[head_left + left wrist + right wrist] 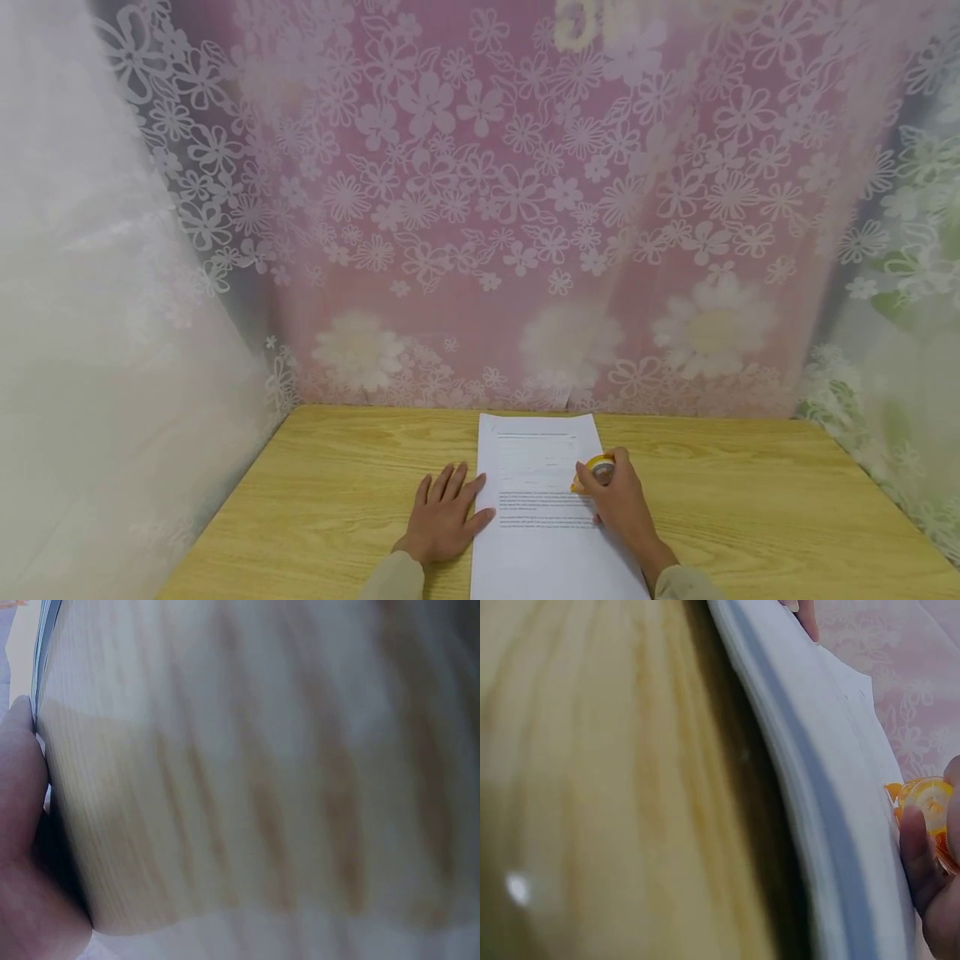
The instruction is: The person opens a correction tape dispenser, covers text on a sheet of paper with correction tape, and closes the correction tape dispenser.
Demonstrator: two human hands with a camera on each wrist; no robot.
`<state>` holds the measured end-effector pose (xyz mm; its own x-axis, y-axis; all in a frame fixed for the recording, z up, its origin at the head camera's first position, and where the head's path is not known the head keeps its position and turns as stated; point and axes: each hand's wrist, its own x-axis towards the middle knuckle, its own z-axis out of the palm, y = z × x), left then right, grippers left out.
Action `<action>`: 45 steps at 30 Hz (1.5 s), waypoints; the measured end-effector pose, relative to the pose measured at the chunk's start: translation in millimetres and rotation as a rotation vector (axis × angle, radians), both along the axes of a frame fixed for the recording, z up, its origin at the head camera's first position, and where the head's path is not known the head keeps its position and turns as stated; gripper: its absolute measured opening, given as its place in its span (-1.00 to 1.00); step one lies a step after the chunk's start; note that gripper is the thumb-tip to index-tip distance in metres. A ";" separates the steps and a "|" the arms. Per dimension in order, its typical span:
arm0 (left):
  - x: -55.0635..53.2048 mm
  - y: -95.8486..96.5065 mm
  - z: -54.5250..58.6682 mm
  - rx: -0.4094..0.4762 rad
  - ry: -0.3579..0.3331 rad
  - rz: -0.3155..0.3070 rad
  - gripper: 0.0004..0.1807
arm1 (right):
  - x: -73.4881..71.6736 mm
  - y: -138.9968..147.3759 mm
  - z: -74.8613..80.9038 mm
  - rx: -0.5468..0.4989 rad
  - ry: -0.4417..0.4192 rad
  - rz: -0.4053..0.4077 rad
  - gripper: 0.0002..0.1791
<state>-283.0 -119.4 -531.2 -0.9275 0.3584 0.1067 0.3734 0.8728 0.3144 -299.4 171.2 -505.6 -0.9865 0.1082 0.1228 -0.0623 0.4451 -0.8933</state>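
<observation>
A thick stack of white printed paper [551,562] lies lengthwise on the wooden table. My left hand [442,518] rests flat with fingers spread, its thumb and index fingertip at the stack's left edge. My right hand [628,510] pinches an orange-yellow correction tape [601,463] over the sheet's right side, level with the top of the printed paragraphs. In the right wrist view, the tape's round spool [928,801] shows between thumb and fingers. Whether its tip touches the paper is hidden. The left wrist view catches only part of the left hand [19,802].
The wood-grain table [337,492] extends on both sides of the paper. A pink flowered curtain [480,208] hangs along its back edge. Pale translucent sheeting [112,375] hangs to the left, with a similar flowered sheet [892,375] at the right.
</observation>
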 end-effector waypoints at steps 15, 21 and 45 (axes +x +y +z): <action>1.3 0.6 2.5 0.010 -0.021 -0.003 -0.29 | -3.4 -0.7 2.4 0.052 0.046 0.003 -0.46; 1.2 0.5 1.8 0.014 -0.016 -0.005 -0.28 | -4.0 -0.1 3.5 0.064 0.049 0.013 -0.46; 1.9 0.6 0.3 0.015 0.009 -0.007 -0.30 | -3.0 10.0 3.2 0.085 0.039 -0.011 -0.48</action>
<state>-281.1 -118.9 -530.9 -0.9241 0.3629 0.1199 0.3819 0.8656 0.3239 -302.4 181.2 -502.4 -0.9795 0.1070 0.1706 -0.0910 0.5204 -0.8490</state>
